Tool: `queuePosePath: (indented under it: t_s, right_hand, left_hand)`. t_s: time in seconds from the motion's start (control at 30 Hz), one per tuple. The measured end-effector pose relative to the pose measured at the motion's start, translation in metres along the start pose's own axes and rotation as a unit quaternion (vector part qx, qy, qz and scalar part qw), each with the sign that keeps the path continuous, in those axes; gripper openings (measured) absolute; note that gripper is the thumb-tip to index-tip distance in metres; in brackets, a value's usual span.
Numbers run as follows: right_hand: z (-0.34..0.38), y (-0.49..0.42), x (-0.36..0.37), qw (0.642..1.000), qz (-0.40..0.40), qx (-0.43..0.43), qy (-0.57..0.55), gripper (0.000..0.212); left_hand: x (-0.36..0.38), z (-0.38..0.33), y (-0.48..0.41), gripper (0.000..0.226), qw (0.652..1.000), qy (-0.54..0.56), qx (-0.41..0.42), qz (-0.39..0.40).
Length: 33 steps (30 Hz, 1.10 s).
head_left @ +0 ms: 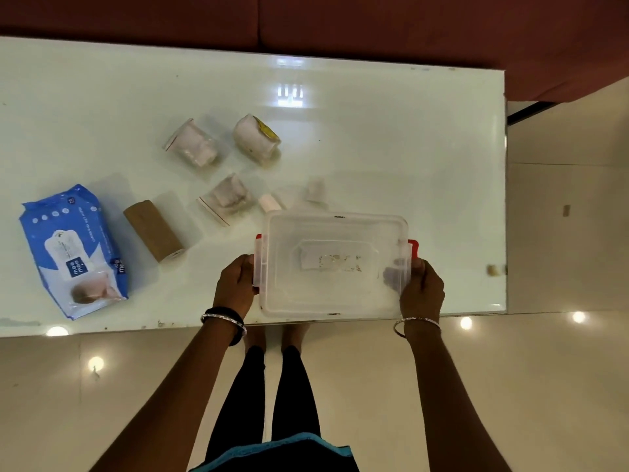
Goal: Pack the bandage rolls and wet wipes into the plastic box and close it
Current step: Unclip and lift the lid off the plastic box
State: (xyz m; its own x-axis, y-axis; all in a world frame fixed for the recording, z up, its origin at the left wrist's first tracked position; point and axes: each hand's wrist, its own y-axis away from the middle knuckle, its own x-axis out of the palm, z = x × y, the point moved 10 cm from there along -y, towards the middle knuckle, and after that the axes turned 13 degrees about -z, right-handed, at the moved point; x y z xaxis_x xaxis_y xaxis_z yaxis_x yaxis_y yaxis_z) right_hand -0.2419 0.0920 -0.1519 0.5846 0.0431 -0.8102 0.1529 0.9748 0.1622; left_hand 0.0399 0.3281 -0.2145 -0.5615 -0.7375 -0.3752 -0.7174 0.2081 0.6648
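A clear plastic box point(335, 298) with its lid on and red side clips sits at the near edge of the white table. My left hand point(236, 284) grips its left clip side, my right hand point(420, 289) its right side. A blue wet wipes pack point(73, 250) lies at the far left. Beside it is a brown bandage roll point(153, 230). Two wrapped white bandage rolls point(192, 143) point(255, 137) lie farther back, and a third wrapped one point(226, 197) lies nearer. Two small white rolls point(269, 202) point(316, 189) sit just behind the box.
The glossy white table point(408, 137) ends at the right near a cream tiled floor point(561, 233). A dark red sofa point(340, 22) runs along the far side. My legs and feet stand below the near table edge.
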Motion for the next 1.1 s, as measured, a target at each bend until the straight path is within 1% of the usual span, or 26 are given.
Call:
queuePosePath:
  t_s: [0.07,0.1,0.17,0.2,0.23,0.27,0.3,0.33,0.37,0.4,0.43,0.47,0.5,0.53,0.6,0.67,0.77,0.83,0.93,0.97,1.03,1.1]
  right_hand:
    - [-0.016,-0.005,0.010,0.997,0.039,0.054,-0.027,0.048]
    - [-0.024,-0.007,0.017,0.993,0.063,0.085,-0.041,0.045]
    - [-0.036,-0.008,0.021,0.980,0.091,0.170,-0.057,0.024]
    - [-0.039,-0.009,0.016,0.975,0.076,0.203,-0.055,0.018]
    - [-0.036,-0.011,0.007,0.975,0.036,0.213,-0.048,0.018]
    - [-0.024,-0.013,-0.006,0.980,-0.023,0.191,-0.043,0.017]
    - [-0.001,-0.015,-0.022,0.987,-0.089,0.129,-0.032,0.017]
    - [0.029,-0.010,-0.034,0.989,-0.144,0.040,-0.017,0.017]
    - [0.064,0.002,-0.039,0.983,-0.176,-0.057,-0.008,0.019]
    - [0.098,0.019,-0.037,0.973,-0.180,-0.141,-0.009,0.020]
    - [0.124,0.039,-0.027,0.966,-0.159,-0.204,-0.017,0.020]
    - [0.147,0.061,-0.013,0.960,-0.120,-0.251,-0.027,0.020]
    - [0.164,0.082,0.006,0.956,-0.063,-0.286,-0.033,0.022]
    - [0.179,0.105,0.027,0.950,-0.001,-0.312,-0.025,0.028]
    - [0.196,0.145,0.065,0.923,0.107,-0.367,0.030,0.044]
    - [0.199,0.168,0.089,0.892,0.166,-0.407,0.107,0.056]
    - [0.194,0.178,0.106,0.848,0.184,-0.438,0.234,0.072]
    - [0.192,0.181,0.111,0.830,0.191,-0.440,0.285,0.077]
    - [0.195,0.181,0.119,0.819,0.193,-0.436,0.319,0.063]
    - [0.196,0.180,0.121,0.818,0.194,-0.430,0.329,0.062]
    - [0.199,0.178,0.126,0.814,0.201,-0.421,0.346,0.067]
    - [0.204,0.176,0.127,0.811,0.201,-0.422,0.352,0.074]
  left_hand:
    - [0.001,0.002,-0.002,0.028,1.000,-0.003,0.000,0.010]
    - [0.002,0.003,-0.003,0.027,1.000,-0.003,-0.005,0.016]
    - [0.004,0.004,-0.002,0.026,0.999,0.005,-0.016,0.029]
    - [0.005,0.004,-0.003,0.027,0.999,0.011,-0.019,0.033]
    - [0.005,0.005,-0.004,0.027,0.999,0.015,-0.020,0.037]
    - [0.005,0.005,-0.004,0.028,0.999,0.020,-0.019,0.040]
    - [0.005,0.004,-0.004,0.028,0.999,0.023,-0.020,0.043]
    - [0.004,0.004,-0.003,0.028,0.998,0.026,-0.021,0.046]
    - [0.004,0.005,-0.004,0.028,0.998,0.025,-0.021,0.049]
    - [0.004,0.004,-0.003,0.028,0.998,0.026,-0.021,0.054]
    - [0.004,0.002,-0.004,0.028,0.998,0.025,-0.019,0.059]
    - [0.006,0.000,-0.003,0.029,0.997,0.026,-0.016,0.067]
    - [0.006,-0.002,-0.003,0.029,0.997,0.025,-0.011,0.074]
    - [0.007,-0.004,-0.003,0.029,0.996,0.026,-0.009,0.083]
    - [0.008,-0.005,-0.004,0.029,0.994,0.030,-0.008,0.100]
    - [0.008,-0.010,-0.006,0.028,0.992,0.035,0.005,0.121]
    - [0.012,-0.009,-0.009,0.029,0.986,0.038,0.005,0.161]
    - [0.015,-0.008,-0.009,0.029,0.983,0.036,-0.006,0.181]
    - [0.018,-0.008,-0.010,0.029,0.981,0.033,-0.004,0.194]
    - [0.018,-0.009,-0.009,0.029,0.980,0.034,-0.003,0.196]
    - [0.018,-0.010,-0.006,0.030,0.980,0.035,0.001,0.195]
    - [0.018,-0.010,-0.006,0.035,0.982,0.028,0.011,0.186]
